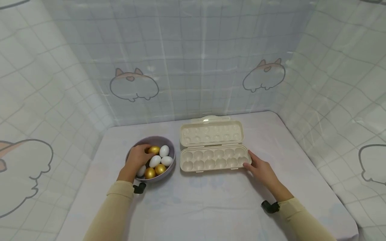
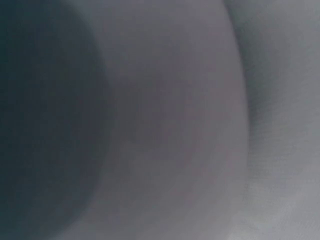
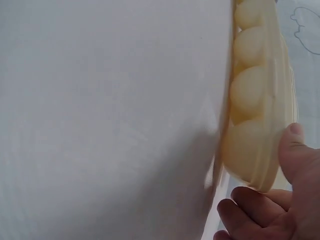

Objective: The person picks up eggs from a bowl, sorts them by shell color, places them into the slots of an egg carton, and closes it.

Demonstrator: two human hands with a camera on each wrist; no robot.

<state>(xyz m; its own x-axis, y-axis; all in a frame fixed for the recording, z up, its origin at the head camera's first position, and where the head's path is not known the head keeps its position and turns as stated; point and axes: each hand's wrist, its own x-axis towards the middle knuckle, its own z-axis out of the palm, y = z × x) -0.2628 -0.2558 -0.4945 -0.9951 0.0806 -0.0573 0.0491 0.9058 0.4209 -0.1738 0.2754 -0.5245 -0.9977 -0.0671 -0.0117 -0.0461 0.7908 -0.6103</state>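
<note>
At the left of the tabletop (image 1: 202, 207), a person's left hand (image 1: 137, 158) reaches into a round, greyish-purple bowl (image 1: 156, 138). Its thumb and fingers are curled in a narrow pinch about the left end of a gold egg (image 1: 155, 149) near the bowl's rear; how firm the hold is cannot be told, since the left-wrist view is blurred and shows no fingertips. Around this egg lie at least 4 white eggs (image 1: 155, 161), 1 of them partly hidden by the wrist, and 2 further gold eggs (image 1: 149, 173) at the front. To the right of the bowl, and apart from it, rests an open egg carton (image 1: 214, 160) with 2 rows of 6 cups, its lid (image 1: 212, 133) folded back behind. The right hand (image 1: 261, 170) grips the carton's right end, thumb on the rim and fingers loosely bent at the end wall.

The step in hand appears to be the picking of the gold egg. Sound technique would set the thumb opposite the fingers across the egg's widest part, because the glossy shell may slip from a hold at its tip. Light, even pressure should suffice. A straight lift would spare the neighbouring white egg a knock and clear the rim, while a gentle steadying hold avoids tilting the carton.
</note>
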